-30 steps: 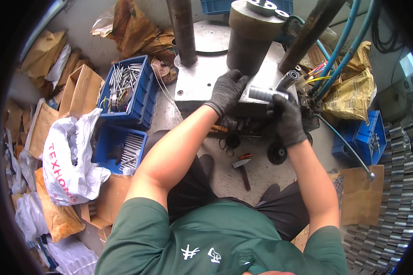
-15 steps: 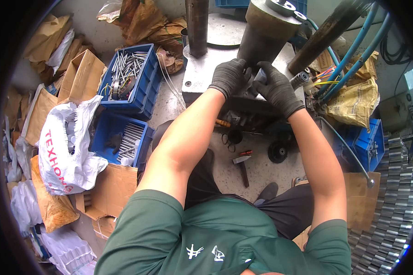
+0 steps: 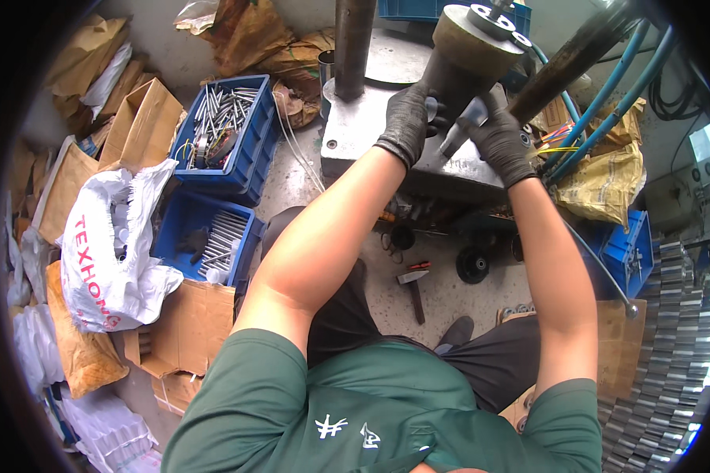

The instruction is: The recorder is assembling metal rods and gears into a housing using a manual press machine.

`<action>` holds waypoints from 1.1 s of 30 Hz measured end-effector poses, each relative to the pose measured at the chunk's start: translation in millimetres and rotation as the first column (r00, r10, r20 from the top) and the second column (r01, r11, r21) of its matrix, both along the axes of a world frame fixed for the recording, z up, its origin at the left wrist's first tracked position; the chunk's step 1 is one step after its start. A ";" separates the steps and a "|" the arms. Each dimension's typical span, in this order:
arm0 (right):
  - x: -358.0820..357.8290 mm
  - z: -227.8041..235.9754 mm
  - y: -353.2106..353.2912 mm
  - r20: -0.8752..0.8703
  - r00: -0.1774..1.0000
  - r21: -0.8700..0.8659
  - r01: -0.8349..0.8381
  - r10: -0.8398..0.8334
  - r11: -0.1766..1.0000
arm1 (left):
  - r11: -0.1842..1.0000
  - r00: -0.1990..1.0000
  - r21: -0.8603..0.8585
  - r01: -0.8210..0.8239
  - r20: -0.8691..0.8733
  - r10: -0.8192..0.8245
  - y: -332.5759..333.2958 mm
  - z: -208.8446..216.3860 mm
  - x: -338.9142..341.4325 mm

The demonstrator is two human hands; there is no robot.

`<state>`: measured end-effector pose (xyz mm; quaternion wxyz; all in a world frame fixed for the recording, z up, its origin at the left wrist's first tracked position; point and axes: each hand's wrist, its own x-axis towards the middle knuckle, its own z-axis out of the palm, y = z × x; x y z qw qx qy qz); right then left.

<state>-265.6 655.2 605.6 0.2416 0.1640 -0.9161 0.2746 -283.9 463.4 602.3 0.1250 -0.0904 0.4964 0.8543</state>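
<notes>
Both hands wear dark grey knit gloves and work at a heavy steel machine plate, below a thick dark cylindrical ram. My left hand is closed beside the ram, and a small pale, shiny piece shows at its thumb; its shape is mostly hidden. To the right, my right hand, partly smeared by motion, grips a small silvery piece between thumb and fingers. A flat grey metal bar lies between the two hands, its end jutting over the plate.
Steel columns flank the ram, with blue hoses at the right. Blue crates of metal rods stand left, by a white sack. A hammer lies on the floor. Stacked metal parts line the right side.
My hands have drawn apart: the right one moved right, bringing the silvery piece into fuller view. My left hand shifted slightly right and up. The bar between them now shows more clearly.
</notes>
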 end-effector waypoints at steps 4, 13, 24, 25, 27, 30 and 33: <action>2.5 75.3 2.5 -0.175 0.984 -0.224 -0.068 0.029 0.972 | 0.969 0.994 0.242 -0.049 0.109 0.023 -0.7 9.2 10.0; 142.8 65.9 3.8 0.186 0.965 -0.878 0.078 0.186 0.472 | 0.970 0.814 -0.054 0.238 -0.534 -0.230 33.8 12.1 74.8; 193.7 -26.8 98.2 0.150 0.984 -0.731 0.045 0.096 0.681 | 0.939 0.543 -0.340 -0.039 -0.797 -0.266 93.1 3.2 129.2; 196.0 -30.0 94.2 0.142 0.985 -0.780 0.048 0.102 0.623 | 0.941 0.552 -0.336 -0.052 -0.794 -0.253 93.0 1.3 130.3; 200.1 -17.1 73.1 0.153 0.975 -0.814 0.032 0.162 0.579 | 0.924 0.586 -0.379 -0.044 -0.759 -0.283 88.0 -6.9 126.6; 206.1 1.1 49.8 0.254 0.946 -0.869 0.132 0.201 0.477 | 0.924 0.633 -0.382 0.007 -0.714 -0.299 86.6 -9.1 126.9; 203.5 -21.2 58.4 0.172 0.985 -0.770 0.117 0.028 0.628 | 0.927 0.752 -0.295 0.231 -0.550 -0.363 95.4 4.5 137.6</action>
